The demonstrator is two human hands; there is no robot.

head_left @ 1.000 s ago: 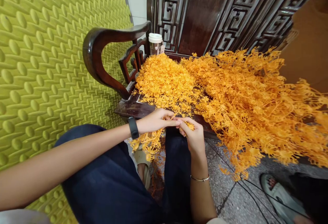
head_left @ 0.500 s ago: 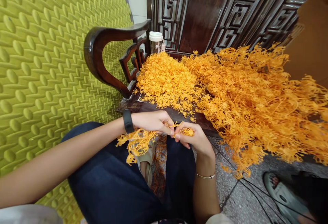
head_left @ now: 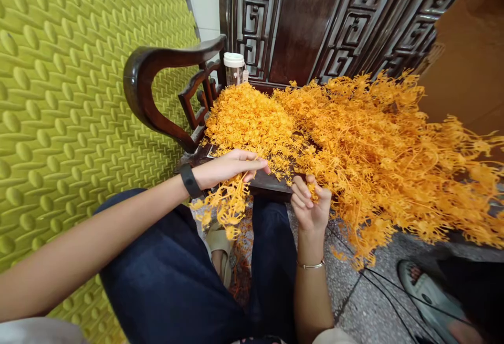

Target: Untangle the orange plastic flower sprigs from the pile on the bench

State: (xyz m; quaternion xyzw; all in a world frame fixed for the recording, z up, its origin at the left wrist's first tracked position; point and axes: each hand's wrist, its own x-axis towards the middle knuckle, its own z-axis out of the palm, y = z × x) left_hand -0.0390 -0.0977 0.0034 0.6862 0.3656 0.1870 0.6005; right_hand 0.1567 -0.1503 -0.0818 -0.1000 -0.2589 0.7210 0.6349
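A carved dark wooden bench (head_left: 220, 173) carries a big heap of orange plastic sprigs (head_left: 354, 144). The left hand (head_left: 226, 168) clutches a bunch of sprigs (head_left: 226, 205) hanging over the bench edge, fingers curled around the stems. The right hand (head_left: 311, 205) pinches a small sprig piece (head_left: 313, 190) between thumb and fingertips. I'd say pull each piece off close to the stem, with the bunch gripped firmly.

Orange plastic sprigs (head_left: 354, 155) heaped across the wooden bench seat (head_left: 271, 182), only its front edge bare, curved armrest (head_left: 157, 71) blocking the left, tumbler (head_left: 233, 68) behind, carved backrest (head_left: 315, 18) closing the rear, floor (head_left: 366, 302) seemingly open below.
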